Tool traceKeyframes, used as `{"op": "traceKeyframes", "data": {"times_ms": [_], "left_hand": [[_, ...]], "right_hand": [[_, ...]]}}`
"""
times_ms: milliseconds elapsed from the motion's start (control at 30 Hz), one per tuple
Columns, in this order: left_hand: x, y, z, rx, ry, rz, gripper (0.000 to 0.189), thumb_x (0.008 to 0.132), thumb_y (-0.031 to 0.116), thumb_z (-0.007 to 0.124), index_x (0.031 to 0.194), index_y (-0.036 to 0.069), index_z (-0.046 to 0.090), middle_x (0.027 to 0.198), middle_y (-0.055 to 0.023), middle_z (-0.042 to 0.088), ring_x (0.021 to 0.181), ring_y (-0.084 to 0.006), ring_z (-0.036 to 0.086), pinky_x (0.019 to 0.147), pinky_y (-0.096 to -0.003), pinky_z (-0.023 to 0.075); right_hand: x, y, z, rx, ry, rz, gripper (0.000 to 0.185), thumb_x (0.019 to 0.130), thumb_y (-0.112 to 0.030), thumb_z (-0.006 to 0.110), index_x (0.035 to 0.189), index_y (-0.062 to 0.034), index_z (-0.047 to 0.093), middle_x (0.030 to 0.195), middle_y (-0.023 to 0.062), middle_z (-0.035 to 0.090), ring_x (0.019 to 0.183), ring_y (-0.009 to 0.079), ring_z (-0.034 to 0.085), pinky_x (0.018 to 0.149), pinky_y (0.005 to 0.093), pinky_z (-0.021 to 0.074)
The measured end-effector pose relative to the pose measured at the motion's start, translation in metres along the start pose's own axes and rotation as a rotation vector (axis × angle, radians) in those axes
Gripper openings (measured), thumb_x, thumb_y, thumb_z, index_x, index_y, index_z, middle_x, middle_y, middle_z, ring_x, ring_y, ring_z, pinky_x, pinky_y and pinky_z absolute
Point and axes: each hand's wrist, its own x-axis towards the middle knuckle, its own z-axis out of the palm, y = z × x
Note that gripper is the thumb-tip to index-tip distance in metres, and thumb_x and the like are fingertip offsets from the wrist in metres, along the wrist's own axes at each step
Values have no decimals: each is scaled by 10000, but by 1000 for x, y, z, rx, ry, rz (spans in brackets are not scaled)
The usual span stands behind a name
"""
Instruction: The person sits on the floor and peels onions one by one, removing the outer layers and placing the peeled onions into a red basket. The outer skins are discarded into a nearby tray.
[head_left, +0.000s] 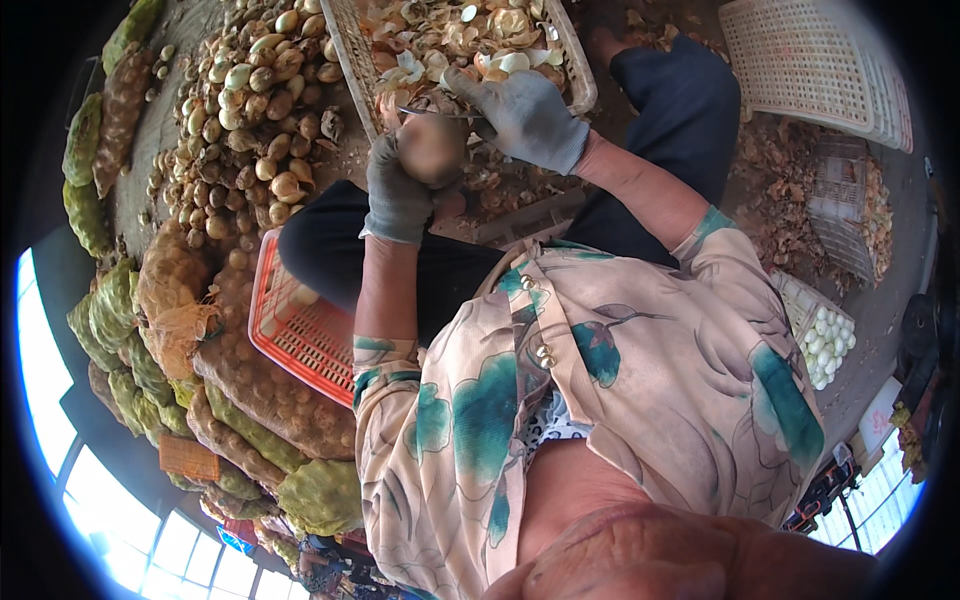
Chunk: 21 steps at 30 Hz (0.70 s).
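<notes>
My left hand (397, 187), in a grey work glove, holds an onion (431, 150), which looks blurred. My right hand (525, 112), also gloved in grey, grips a knife whose thin blade (420, 112) lies across the far side of the onion. The knife's handle is hidden in the fingers. Just beyond both hands stands a white plastic crate (349, 67) full of loose papery onion skins (495, 30). Part of the onion is covered by my left fingers.
A large heap of unpeeled onions (262, 97) lies left of the crate. A red plastic basket (300, 337) stands by my left knee, near stacked mesh sacks (270, 375). At right are a white crate (802, 60), a crate of peeled onions (825, 337) and scattered skins (780, 180).
</notes>
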Motion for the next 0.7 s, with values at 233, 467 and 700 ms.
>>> {"op": "traceKeyframes", "data": {"times_ms": [233, 467, 700], "left_hand": [[-14, -7, -7, -23, 32, 118, 476, 989, 344, 520, 1374, 64, 518, 1223, -155, 654, 1010, -319, 680, 697, -427, 606], [2, -3, -16, 347, 154, 197, 611, 860, 330, 716, 1364, 40, 528, 1229, -140, 647, 1080, -302, 656, 901, -416, 564], [18, -9, 22, 1064, 449, 374, 353, 955, 307, 635, 1084, -18, 684, 940, -66, 679, 895, -187, 646, 822, -319, 513]], "right_hand": [[-12, 27, 19, -293, -15, 34, 583, 844, -172, 702, 1408, -96, 577, 674, 76, 573, 570, 281, 587, 546, 408, 475], [-9, 30, 21, 220, -311, 635, 378, 1012, -394, 585, 1134, -63, 719, 676, 89, 674, 611, 267, 686, 586, 418, 551], [-12, 7, 33, 1200, -141, 860, 595, 1029, -509, 571, 1357, -13, 585, 1237, 57, 668, 1150, 85, 581, 985, 247, 467]]}}
